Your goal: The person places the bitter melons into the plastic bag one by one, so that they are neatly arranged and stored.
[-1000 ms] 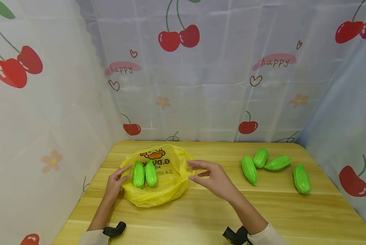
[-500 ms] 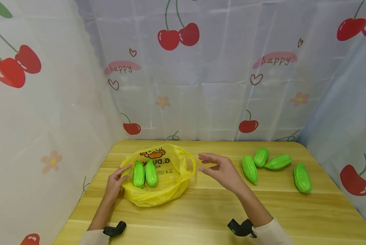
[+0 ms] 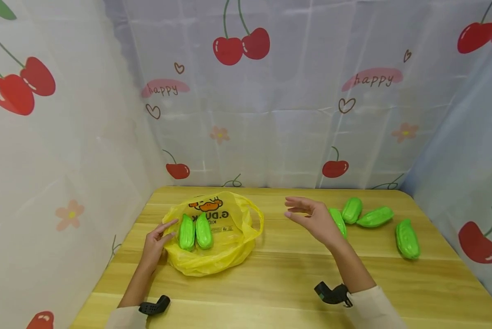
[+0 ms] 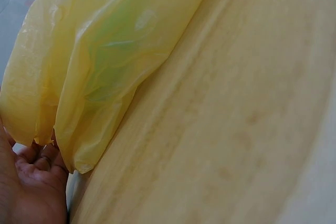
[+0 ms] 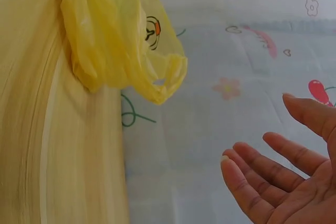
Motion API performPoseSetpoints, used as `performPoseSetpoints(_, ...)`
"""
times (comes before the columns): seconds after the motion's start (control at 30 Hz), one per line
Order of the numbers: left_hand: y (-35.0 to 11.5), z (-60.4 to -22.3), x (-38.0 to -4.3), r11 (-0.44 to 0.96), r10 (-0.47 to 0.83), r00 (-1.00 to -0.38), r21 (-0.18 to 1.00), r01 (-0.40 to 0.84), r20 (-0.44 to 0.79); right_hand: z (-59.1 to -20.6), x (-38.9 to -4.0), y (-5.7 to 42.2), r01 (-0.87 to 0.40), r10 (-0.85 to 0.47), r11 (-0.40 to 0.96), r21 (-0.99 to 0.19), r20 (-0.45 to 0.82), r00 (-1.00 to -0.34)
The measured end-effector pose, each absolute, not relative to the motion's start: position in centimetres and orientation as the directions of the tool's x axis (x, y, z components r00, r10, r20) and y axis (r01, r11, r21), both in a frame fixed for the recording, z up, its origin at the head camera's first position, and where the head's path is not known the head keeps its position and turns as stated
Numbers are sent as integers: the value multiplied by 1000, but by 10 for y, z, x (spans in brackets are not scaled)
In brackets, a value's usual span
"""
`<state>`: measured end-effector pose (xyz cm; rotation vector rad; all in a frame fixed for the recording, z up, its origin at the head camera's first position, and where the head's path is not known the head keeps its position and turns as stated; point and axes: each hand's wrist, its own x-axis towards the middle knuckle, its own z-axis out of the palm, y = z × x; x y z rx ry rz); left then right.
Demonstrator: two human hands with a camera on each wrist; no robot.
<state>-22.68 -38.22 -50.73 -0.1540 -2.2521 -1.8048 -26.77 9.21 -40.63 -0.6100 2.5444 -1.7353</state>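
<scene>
A yellow plastic bag (image 3: 225, 262) with a duck print lies mouth-up on the left of the table. Inside it, two glossy, bright green, elongated, ridged pieces (image 3: 187, 232) like toy fruit or vegetables lie side by side. My left hand (image 3: 153, 244) holds the bag's left rim; in the left wrist view the fingers are bent at the bag's edge, partly hidden by the plastic. In mid-air right of the bag, my right hand (image 3: 315, 221) has its fingers spread and holds nothing. It partly covers one green piece (image 3: 337, 219) behind it.
More green pieces lie on the right: two near the back (image 3: 351, 210) (image 3: 376, 217) and one farther right (image 3: 408, 239). A cherry-print curtain (image 3: 278, 137) surrounds the wooden table (image 3: 270, 292) at the back and sides. Each wrist wears a black camera (image 3: 332, 293).
My right hand has come away from the bag's right handle and moved right toward the loose green pieces. My left hand has stayed at the bag's left rim.
</scene>
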Motion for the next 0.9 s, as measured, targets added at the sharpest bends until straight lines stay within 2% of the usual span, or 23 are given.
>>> performPoseSetpoints(0.2,-382,-506,-229,227,-71,-960,941,249,271,-410,-277,108,-232,-292,310,-922,140,-946)
performPoseSetpoints(0.53,-383,-507,-230,242,-63,-956,933,264,287,-416,-288,133,-183,-247,299,-937,109,-963)
performPoseSetpoints(0.9,-396,-533,-243,248,-90,-958,938,243,272,-423,-298,162,-113,-182,310,-944,57,-982)
